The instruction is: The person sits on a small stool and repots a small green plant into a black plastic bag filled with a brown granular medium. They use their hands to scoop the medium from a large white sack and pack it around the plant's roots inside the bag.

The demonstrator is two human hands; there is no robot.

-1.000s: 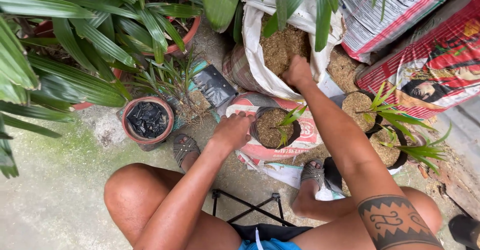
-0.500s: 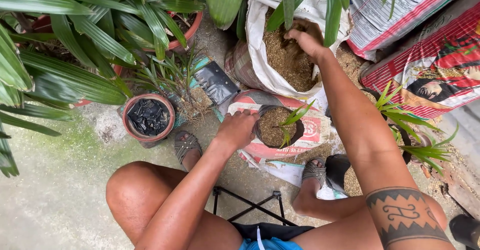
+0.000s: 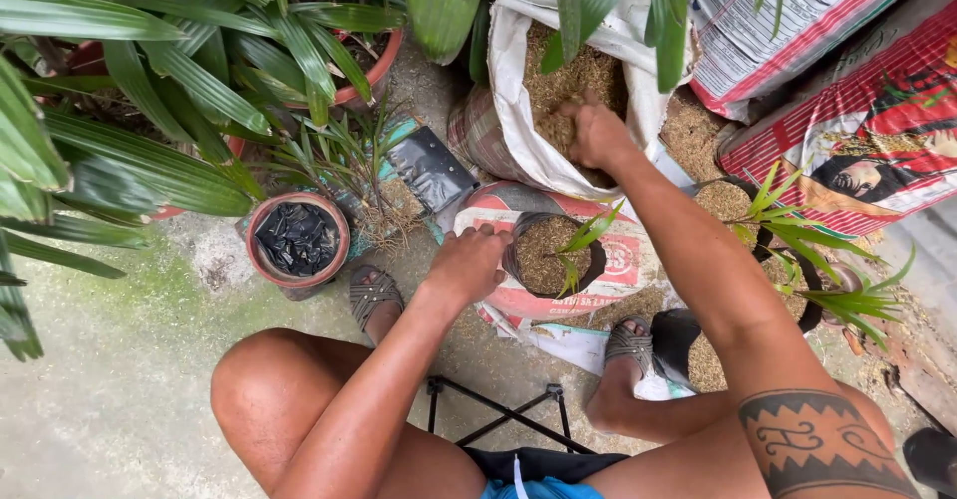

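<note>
Palm fronds [image 3: 150, 90] hide the twelve o'clock edge of the white sack [image 3: 508, 90]. At two o'clock lies a red-and-white printed bag [image 3: 877, 130]. The right hand [image 3: 595, 132] digs, curled, into the sack's brown husk [image 3: 573, 80]; its grasp is unclear. At centre, the left hand [image 3: 467, 265] grips the seedling bag [image 3: 550, 252].

Right hand goes down into the sack

The right hand [image 3: 595, 132], which a second ago lay at the mouth of the white sack [image 3: 508, 90], has reached further toward 12 o'clock and now digs, fingers curled, into the brown husk mix [image 3: 568, 80]; the forearm stretches out longer.
</note>
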